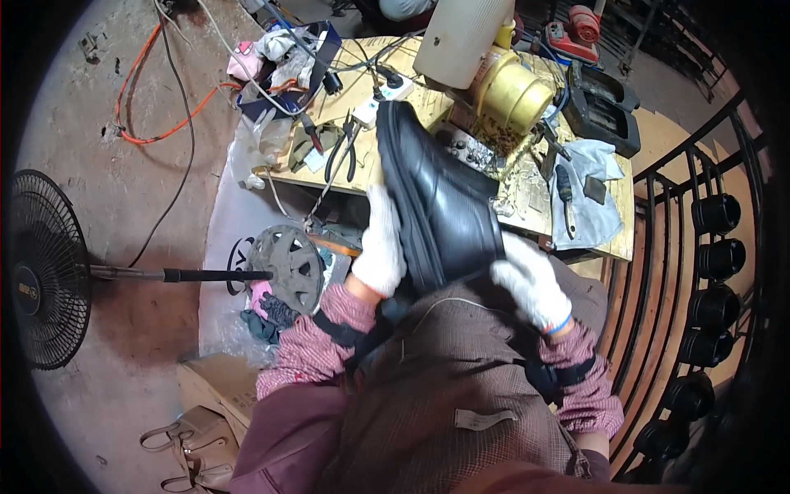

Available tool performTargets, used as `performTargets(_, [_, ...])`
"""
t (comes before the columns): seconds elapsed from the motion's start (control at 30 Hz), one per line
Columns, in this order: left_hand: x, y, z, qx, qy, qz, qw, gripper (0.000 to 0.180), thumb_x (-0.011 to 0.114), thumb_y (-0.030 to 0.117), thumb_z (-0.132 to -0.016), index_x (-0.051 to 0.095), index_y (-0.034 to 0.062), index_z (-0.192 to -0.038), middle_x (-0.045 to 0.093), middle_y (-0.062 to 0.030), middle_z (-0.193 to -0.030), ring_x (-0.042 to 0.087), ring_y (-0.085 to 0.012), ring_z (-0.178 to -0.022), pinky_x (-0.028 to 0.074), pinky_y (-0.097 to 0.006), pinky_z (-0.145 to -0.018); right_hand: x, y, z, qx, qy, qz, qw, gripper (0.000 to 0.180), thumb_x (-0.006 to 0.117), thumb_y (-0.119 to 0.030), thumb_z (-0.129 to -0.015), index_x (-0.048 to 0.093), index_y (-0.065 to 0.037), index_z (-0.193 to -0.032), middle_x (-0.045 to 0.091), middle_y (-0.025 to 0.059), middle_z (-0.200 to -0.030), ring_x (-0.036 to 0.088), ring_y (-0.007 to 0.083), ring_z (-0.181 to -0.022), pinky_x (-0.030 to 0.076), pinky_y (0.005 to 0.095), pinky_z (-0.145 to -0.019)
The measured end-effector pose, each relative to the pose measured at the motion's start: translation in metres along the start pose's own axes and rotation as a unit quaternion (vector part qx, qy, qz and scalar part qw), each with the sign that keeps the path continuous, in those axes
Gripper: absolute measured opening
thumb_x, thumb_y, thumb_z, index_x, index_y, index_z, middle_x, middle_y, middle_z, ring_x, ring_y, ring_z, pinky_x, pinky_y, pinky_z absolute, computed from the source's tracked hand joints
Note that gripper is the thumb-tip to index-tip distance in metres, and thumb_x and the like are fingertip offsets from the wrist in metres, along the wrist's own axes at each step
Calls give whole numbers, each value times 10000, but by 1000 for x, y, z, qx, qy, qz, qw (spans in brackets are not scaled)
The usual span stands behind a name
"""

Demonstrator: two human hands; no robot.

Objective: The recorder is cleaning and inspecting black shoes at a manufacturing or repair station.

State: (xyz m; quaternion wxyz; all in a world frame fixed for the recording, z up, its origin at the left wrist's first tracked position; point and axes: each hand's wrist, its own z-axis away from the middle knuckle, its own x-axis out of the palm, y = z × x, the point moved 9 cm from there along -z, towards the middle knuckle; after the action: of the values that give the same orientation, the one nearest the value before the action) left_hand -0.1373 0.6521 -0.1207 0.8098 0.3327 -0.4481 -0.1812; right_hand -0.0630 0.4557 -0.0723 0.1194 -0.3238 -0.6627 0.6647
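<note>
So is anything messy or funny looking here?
Yes. A fan lies tipped over on the floor, its pole stretching sideways to its round base. An orange cable trails loose across the floor too. The black boot held by the left hand and right hand looks undamaged.

A cluttered wooden workbench [613, 239] stands on bare concrete floor [123, 189] beside a toppled fan [45, 267].

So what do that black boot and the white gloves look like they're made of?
The black boot looks like smooth leather or a synthetic imitation: it has a soft sheen with light streaks along the upper, and the picture can't settle which. Its sole edge looks like matte dark rubber. The gloves on the left hand and right hand look like knitted cotton: dull, white and slightly fuzzy, with ribbed cuffs.
</note>
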Motion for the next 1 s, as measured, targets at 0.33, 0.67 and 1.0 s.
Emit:
performTargets(0.33, [48,-83,46,-98,-143,52,983,783,204,637,-1047,337,51,-1548,458,-127,-1520,472,-267,-1373,357,-405,-1183,-14,-35,113,-36,31,235,971,480,738,-271,-870,638,-30,-1273,627,192,-1331,637,372,-1119,504,420,-925])
performTargets(0.67, [173,-191,90,-236,-458,-343,785,885,322,740,-977,282,95,-1582,578,-132,-1332,591,-269,-1127,482,-445,-1025,-90,-175,285,329,149,271,893,518,676,-533,-864,707,-16,-861,662,177,-776,667,355,-753,517,412,-688])
performTargets(1.0, [150,-205,49,-275,-357,-315,835,840,313,736,-982,318,144,-1579,586,-195,-1300,593,-302,-1089,458,-464,-1018,-85,-222,598,720,379,381,439,453,774,-459,-744,761,-44,-924,704,191,-811,703,343,-797,554,422,-726])
